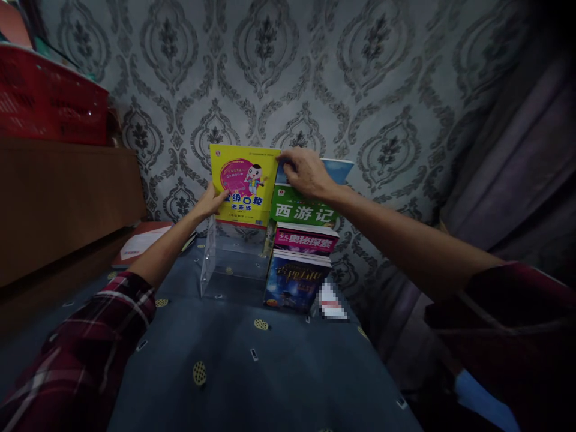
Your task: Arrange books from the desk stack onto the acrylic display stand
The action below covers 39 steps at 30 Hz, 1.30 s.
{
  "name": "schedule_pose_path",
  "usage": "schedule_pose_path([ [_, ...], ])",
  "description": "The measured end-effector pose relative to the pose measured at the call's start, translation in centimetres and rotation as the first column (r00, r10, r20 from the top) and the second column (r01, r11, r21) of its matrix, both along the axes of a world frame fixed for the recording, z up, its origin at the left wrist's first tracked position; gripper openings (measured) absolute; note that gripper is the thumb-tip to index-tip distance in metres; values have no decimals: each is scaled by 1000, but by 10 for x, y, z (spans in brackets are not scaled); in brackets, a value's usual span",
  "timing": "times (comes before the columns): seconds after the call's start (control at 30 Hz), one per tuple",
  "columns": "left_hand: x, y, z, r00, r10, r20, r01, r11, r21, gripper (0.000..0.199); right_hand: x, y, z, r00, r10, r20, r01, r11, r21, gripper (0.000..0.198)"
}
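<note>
A yellow workbook (245, 186) with a pink circle and a cartoon figure stands upright at the back of a clear tiered book stand (234, 273). My left hand (210, 201) grips its left edge, the thumb on the cover. At its upper right corner, my right hand (306, 171) pinches the edge with bent fingers. Behind that hand is a light blue book (337, 171). Below it, the stand's right side holds a green book (306, 207), magenta books (308, 240) and dark blue books (297, 282) in steps.
A red plastic basket (54, 99) sits on a brown wooden cabinet (67, 204) at left. Books (144, 243) lie on the patterned dark cloth (225, 360) left of the stand. Patterned wallpaper (265, 72) rises behind; a curtain (508, 168) hangs at right.
</note>
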State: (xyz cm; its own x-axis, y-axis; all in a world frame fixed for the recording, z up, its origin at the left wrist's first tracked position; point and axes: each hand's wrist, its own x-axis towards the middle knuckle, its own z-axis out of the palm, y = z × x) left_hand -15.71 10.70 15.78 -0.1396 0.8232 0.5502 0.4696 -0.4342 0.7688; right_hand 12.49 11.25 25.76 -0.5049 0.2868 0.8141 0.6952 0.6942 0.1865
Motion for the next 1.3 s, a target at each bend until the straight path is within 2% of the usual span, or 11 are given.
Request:
schedule_pose_path([
  [0.43,4,-1,1,998,42,52,-40,999,-34,55,17,-19,-3,998,45,-47,-45,999,-8,32],
  [0.57,5,-4,3,999,51,14,-50,998,-35,55,22,-26,-12,996,65,-67,-66,998,-10,31],
  [0.83,6,-8,5,998,48,43,-47,999,-24,57,28,-31,-32,994,64,-86,-59,996,62,36],
  [1.0,-3,-5,7,993,116,-11,-116,993,-3,48,30,-43,-47,997,73,-36,-70,994,89,33],
  [1.1,-7,-10,18,950,293,-105,-277,950,145,55,34,-44,-51,997,73,-19,-71,991,112,31],
  [1.17,-5,-20,33,873,457,-169,-385,860,334,64,36,-41,-49,998,61,-24,-57,990,131,29],
  [1.23,4,-31,52,786,562,-257,-386,771,506,68,38,-36,-41,999,30,-41,-24,989,147,29],
  [1.3,20,-39,72,719,580,-382,-286,748,598,64,36,-30,-31,998,-12,-57,21,987,159,30],
])
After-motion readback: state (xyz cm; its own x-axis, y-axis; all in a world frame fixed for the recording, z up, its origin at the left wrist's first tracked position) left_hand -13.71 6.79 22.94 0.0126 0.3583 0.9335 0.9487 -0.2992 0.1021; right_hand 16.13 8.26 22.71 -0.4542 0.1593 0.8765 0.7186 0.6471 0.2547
